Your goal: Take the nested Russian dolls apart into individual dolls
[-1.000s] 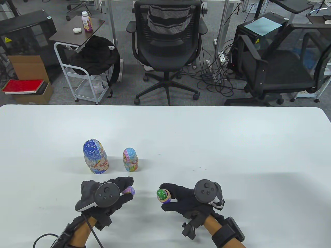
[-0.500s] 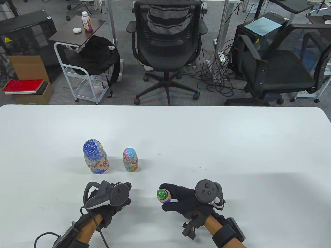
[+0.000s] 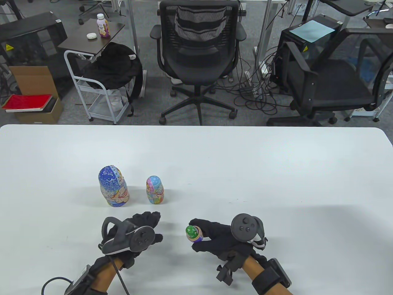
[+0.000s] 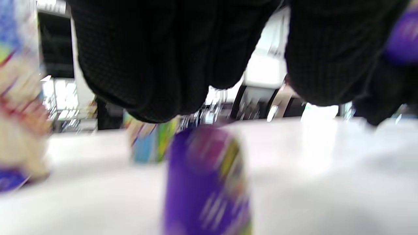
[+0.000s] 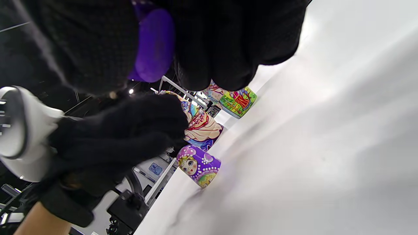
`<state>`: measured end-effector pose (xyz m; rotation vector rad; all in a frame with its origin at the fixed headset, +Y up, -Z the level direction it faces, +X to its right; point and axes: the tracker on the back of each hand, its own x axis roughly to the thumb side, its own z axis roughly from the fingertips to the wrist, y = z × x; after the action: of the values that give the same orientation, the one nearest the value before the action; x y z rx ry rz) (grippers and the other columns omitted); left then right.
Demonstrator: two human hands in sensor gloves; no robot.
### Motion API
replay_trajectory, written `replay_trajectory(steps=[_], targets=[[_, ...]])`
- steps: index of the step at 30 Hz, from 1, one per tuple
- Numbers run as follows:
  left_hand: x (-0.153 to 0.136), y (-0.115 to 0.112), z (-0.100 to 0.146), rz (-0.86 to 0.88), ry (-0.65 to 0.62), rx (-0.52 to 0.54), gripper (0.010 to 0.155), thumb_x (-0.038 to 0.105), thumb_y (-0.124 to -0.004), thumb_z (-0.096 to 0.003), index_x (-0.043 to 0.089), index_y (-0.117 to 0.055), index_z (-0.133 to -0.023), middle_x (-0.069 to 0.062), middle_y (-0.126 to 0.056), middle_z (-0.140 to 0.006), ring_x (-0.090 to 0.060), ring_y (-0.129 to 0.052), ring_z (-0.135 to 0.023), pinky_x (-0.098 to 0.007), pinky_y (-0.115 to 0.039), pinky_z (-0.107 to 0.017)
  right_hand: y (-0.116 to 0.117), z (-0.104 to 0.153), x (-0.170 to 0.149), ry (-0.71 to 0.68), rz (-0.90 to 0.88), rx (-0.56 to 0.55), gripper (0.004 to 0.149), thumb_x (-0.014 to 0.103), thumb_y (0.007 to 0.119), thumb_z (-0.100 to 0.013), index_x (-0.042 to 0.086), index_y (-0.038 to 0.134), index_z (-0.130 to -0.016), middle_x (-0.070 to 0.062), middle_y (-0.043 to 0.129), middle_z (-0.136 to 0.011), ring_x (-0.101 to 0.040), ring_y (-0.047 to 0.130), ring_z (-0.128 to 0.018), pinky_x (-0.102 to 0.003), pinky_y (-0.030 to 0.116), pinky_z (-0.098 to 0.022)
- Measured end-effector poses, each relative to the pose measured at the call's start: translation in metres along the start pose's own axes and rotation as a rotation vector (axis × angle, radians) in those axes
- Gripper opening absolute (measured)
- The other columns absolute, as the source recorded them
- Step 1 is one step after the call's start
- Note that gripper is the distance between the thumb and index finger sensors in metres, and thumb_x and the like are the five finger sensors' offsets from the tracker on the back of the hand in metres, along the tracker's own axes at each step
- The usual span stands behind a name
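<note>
Purple doll top (image 5: 198, 165), hidden overhead

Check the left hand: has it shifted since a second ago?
Yes. The left hand rolled over and drew slightly back toward the person, away from the big blue doll, leaving the purple doll top on the table.

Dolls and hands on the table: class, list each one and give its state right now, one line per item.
Blue doll: closed, upright on the table.
Pink doll: closed, upright, right of the blue doll.
Purple top half: set on the table, released, under the left hand.
Purple bottom half: gripped by the right hand.
Green doll: sitting in the bottom half, exposed.
Left hand: open, holding nothing.
Right hand: fingers curled round the bottom half.
</note>
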<state>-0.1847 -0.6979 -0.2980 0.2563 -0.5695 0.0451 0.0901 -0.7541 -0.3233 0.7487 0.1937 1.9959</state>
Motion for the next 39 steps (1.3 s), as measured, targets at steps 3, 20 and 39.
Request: replay_trajectory(steps=[3,20,39], targets=[[0.013,0.015,0.002,0.164,-0.088,0.143,0.068,0.061,-0.077,-0.0482,0.016,-0.075,-0.099,-0.012,-0.092,-0.091,-0.032,-0.103,-0.069,-0.037,-0.092,-0.051,0.000,0.000,0.000,0.000,0.003,-0.001,0.076,0.045,0.092,-0.036,0.014,0.069,-0.101,-0.014,0.094,-0.087,-0.035,0.093,-0.080,-0.048,0.077,-0.064],[0.045,0.008,-0.012,0.463,-0.152,0.163,0.054,0.043,-0.087,-0.0485,0.018,-0.080,-0.095,-0.011,-0.095,-0.086,-0.028,-0.106,-0.065,-0.034,-0.095,-0.048,0.010,-0.001,0.006,-0.012,0.084,0.033,0.075,0.044,0.092,-0.036,0.013,0.070,-0.101,-0.014,0.094,-0.087,-0.035,0.093,-0.080,-0.048,0.077,-0.063],[0.023,-0.005,-0.024,0.256,-0.047,0.002,0.053,0.040,-0.089,-0.0474,0.018,-0.080,-0.095,-0.012,-0.095,-0.087,-0.030,-0.106,-0.066,-0.035,-0.094,-0.048,-0.028,0.007,-0.011,0.069,0.182,-0.189,0.076,0.045,0.093,-0.036,0.012,0.070,-0.100,-0.014,0.096,-0.084,-0.033,0.096,-0.077,-0.047,0.079,-0.061]])
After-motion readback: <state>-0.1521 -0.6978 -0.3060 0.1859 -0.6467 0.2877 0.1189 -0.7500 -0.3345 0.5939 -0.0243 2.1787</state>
